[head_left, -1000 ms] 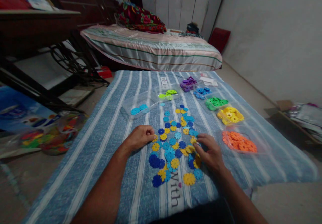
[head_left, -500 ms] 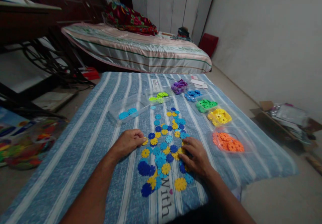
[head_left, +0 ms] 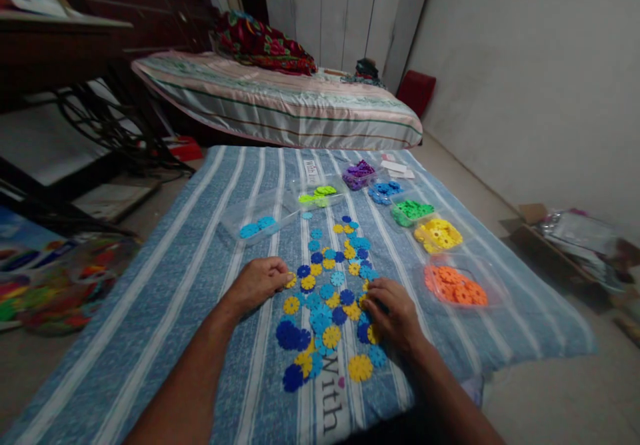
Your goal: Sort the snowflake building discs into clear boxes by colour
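Fingers of my left hand (head_left: pixel 263 280) pinch a yellow flower disc (head_left: pixel 291 283); right of it, I can't tell whether my right hand (head_left: pixel 394 308) grips.

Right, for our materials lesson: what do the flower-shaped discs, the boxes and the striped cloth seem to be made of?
Flower-shaped discs: probably plastic, fairly matt, going by their even colour and notched rims.
Boxes: likely clear plastic, slightly shiny; contents show through and rims catch light.
Striped cloth: matt, woven-looking fabric, with mottled blue; cotton or blend, I can't tell.
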Motion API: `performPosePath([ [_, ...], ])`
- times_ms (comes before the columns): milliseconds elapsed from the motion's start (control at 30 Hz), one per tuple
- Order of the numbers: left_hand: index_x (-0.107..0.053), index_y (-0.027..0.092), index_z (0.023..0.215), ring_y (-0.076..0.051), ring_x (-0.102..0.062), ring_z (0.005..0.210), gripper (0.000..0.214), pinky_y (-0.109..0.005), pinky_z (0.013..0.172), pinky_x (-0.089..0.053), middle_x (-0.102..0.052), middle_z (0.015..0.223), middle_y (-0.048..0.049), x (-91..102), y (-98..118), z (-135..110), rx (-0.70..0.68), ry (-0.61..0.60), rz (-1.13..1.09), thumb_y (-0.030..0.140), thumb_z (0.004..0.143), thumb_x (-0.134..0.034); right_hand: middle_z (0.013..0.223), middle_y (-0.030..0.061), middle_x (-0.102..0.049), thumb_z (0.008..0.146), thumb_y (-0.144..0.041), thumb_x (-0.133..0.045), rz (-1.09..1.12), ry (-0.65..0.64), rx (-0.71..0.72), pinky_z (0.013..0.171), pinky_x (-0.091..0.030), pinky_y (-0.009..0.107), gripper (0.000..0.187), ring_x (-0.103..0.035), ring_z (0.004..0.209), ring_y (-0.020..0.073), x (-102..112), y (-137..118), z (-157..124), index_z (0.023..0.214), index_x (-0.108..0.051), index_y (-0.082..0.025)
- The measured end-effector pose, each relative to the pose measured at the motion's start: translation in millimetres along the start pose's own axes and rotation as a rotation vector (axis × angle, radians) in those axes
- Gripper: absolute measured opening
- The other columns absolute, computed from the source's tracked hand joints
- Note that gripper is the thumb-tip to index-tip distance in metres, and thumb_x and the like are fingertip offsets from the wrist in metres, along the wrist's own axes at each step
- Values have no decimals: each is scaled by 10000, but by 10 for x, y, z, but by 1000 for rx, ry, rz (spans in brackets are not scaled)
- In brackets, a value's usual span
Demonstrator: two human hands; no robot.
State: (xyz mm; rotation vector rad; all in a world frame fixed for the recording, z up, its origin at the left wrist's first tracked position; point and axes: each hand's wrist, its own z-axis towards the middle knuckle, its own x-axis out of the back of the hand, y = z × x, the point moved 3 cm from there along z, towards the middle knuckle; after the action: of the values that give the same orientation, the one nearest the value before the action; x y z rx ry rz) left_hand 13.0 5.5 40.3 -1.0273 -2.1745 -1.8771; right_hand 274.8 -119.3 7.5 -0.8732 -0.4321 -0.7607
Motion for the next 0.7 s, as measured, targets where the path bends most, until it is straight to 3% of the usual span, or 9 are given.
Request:
performPosePath([
  [300,-564,179,674,-99,-459,450,241,-207,436,-317,-537,481,54,-7,-16,-10,-12,7,-11,410,653,-629,911,64,-692,853,-284,-588,199,0,-209,845,-513,386,117,-642,927,222,72,-15,22,777,-658,-228],
  [433,-557,181,670,-101,-468,448,242,-208,439,-325,-536,479,56,-7,-5,-20,-7,11,-26,412,653,-628,882,58,-693,852,-298,-588,195,13,-206,793,-531,365,128,-655,875,216,176,-83,69,767,-654,-231],
  [567,-557,179,665,-102,-468,454,253,-210,444,-323,-532,484,55,-8,-8,-14,-4,9,-31,420,646,-632,858,52,-698,853,-277,-582,67,80,-124,784,-516,351,98,-656,842,209,433,-44,313,795,-647,-231],
  [700,-558,177,671,-99,-456,449,257,-212,444,-318,-532,485,55,-13,-7,-11,4,9,-41,419,636,-636,787,52,-680,843,-302,-561,-196,173,-80,759,-489,350,138,-638,781,215,824,284,743,765,-637,-218],
])
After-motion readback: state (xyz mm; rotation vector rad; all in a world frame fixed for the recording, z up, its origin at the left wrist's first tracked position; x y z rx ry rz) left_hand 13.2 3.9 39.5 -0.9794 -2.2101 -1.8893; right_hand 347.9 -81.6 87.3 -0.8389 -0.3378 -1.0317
